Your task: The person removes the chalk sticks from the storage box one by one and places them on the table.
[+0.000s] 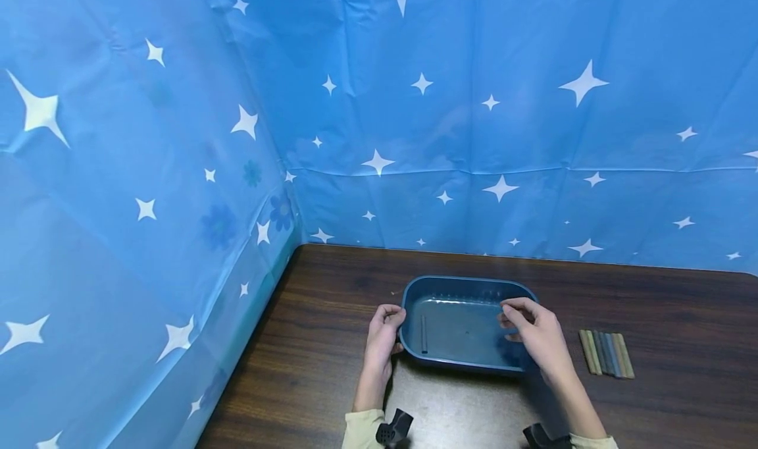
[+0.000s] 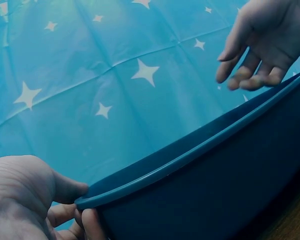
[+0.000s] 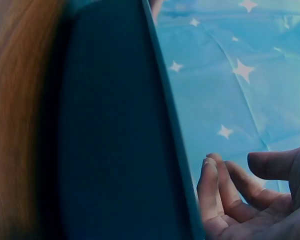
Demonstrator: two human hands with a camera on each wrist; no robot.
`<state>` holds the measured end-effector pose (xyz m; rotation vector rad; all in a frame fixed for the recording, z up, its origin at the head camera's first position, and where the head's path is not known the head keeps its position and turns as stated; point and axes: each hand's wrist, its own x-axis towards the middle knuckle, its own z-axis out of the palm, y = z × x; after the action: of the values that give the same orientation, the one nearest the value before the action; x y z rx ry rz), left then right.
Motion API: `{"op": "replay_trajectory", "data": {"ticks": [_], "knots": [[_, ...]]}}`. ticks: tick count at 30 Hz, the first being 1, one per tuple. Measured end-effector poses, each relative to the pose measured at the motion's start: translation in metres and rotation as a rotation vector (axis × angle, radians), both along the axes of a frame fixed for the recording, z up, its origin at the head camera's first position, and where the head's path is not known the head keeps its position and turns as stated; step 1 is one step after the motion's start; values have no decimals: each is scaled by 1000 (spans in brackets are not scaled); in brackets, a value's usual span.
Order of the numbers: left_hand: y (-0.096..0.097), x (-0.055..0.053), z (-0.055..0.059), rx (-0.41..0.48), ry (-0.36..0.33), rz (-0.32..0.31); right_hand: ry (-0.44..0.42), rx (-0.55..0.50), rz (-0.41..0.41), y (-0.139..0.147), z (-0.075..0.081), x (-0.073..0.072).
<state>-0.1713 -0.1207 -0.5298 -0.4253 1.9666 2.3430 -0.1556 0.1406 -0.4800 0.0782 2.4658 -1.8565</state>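
Observation:
A dark blue rectangular basin (image 1: 464, 334) stands on the table in the head view. My left hand (image 1: 381, 340) pinches its left rim, thumb on top and fingers below, as the left wrist view shows at the rim (image 2: 165, 169). A thin dark stick (image 1: 424, 334) lies on the basin floor near the left end. Over the basin's right end hovers my right hand (image 1: 540, 337), its fingers loosely bent. Nothing shows between that hand's thumb and fingers (image 3: 208, 187) in the right wrist view.
Right of the basin, several thin sticks (image 1: 606, 354) in olive, grey-blue and brown lie side by side on the dark wooden table (image 1: 331, 291). A blue curtain (image 1: 533, 133) with white stars hangs behind the table and along its left side.

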Motion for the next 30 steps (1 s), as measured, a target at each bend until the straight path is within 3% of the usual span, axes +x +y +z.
{"op": "replay_trajectory", "data": {"ticks": [3, 7, 14, 30], "knots": [[0, -4, -9, 0, -4, 14, -14, -23, 17, -10, -3, -3], [1, -5, -12, -15, -1, 30, -19, -44, 42, -23, -7, -10], [2, -4, -11, -17, -4, 37, -40, -64, 86, -46, -16, -21], [-2, -6, -10, 5, -10, -8, -35, 47, 177, -92, -32, -33]]}}
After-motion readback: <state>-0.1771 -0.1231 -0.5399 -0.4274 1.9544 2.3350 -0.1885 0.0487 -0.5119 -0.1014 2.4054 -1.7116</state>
